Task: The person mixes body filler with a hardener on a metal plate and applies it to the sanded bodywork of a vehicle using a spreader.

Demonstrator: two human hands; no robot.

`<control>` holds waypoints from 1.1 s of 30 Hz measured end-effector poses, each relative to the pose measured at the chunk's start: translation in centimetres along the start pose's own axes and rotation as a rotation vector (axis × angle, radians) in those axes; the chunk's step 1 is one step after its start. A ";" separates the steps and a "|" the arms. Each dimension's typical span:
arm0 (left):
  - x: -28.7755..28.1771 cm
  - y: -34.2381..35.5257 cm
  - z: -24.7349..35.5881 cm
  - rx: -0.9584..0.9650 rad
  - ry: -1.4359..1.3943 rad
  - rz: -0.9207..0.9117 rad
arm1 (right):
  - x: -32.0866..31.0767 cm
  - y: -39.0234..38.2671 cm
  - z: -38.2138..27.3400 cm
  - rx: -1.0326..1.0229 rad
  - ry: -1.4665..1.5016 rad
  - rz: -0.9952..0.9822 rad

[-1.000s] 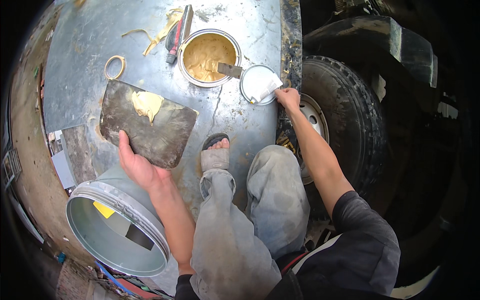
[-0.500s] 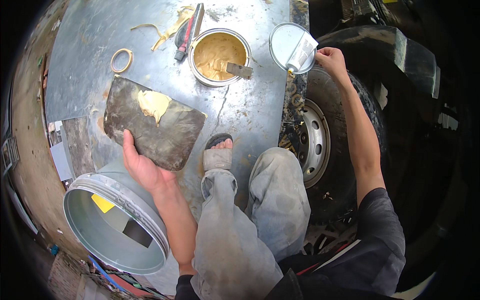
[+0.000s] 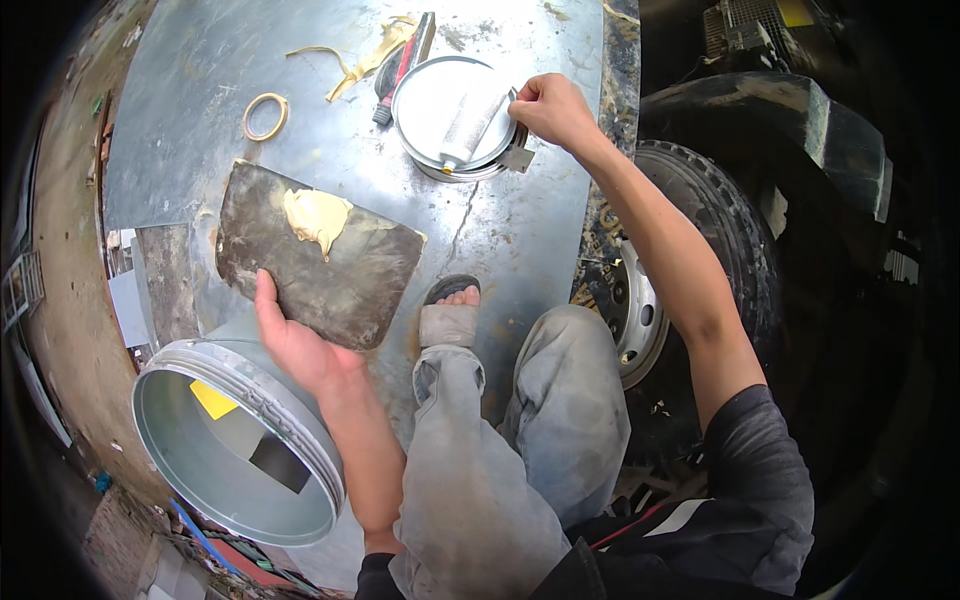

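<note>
My left hand (image 3: 300, 335) is closed on the dark flat board (image 3: 330, 280), which carries a blob of pale cream paste (image 3: 314, 216). My right hand (image 3: 552, 110) pinches the right edge of a round silver lid (image 3: 420, 105), on which a white tube (image 3: 470, 125) lies. The lid is over the can (image 3: 466, 174), hiding its tan contents; a dark scraper blade (image 3: 519, 158) sticks out at its right. Just behind the lid lie red-and-black tools (image 3: 406, 60). A roll of tape (image 3: 278, 118) is left of them.
The metal sheet (image 3: 190, 90) under me holds torn tape strips (image 3: 365, 66). At lower left lies a large open grey drum (image 3: 160, 440). A truck tire (image 3: 740, 250) and dark mudguard (image 3: 820, 150) border the sheet at right; a dirt ground (image 3: 62, 250) runs along the left.
My right hand first carried the lid and tube up and rightward, then swung them left over the can, which they now cover. My left hand still holds the board.
</note>
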State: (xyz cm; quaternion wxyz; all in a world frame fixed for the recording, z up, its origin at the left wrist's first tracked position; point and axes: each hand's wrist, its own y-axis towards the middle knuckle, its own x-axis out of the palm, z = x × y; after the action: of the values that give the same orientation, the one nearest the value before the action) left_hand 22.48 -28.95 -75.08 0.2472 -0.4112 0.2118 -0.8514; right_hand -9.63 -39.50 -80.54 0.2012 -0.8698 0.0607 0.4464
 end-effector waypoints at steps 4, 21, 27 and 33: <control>-0.4 0.2 0.2 -0.005 -0.028 -0.009 | -0.9 -1.5 -0.6 -0.120 -0.356 0.094; 0.3 -0.8 -1.0 0.281 0.135 0.068 | 0.4 -6.8 -6.6 0.039 1.102 -0.398; 1.2 -1.6 -1.6 0.309 0.176 0.067 | -0.5 -11.9 -8.6 -0.187 1.292 -0.531; 1.3 -2.2 -1.8 0.318 0.194 0.097 | 0.1 -13.2 -8.5 -0.152 1.270 -0.456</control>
State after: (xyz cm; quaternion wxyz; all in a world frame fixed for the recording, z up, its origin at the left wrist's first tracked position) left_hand 19.75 -27.71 -74.06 0.3283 -0.2725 0.1171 -0.8968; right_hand 0.61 -30.86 -72.33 0.1537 -0.9661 -0.0494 -0.2014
